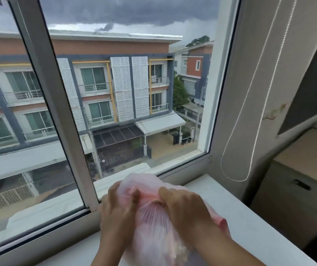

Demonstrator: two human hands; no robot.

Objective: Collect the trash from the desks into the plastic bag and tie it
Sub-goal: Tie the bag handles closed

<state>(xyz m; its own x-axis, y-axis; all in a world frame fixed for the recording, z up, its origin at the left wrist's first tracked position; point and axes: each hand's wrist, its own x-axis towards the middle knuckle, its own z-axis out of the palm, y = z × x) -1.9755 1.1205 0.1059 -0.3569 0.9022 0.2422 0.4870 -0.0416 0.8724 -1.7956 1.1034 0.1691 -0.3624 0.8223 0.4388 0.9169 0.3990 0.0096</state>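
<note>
Hands are both pinched onto the gathered neck of the pink plastic bag (153, 223) on the white desk (249, 223) by the window, left hand (118, 214) and right hand (184, 210) cinching it, probably to tie it, though motion blur hides any knot.

Window (115, 93) onto townhouses (88, 89) (stormy sky), blind cord (257, 104), low cabinet (295, 191)
</note>
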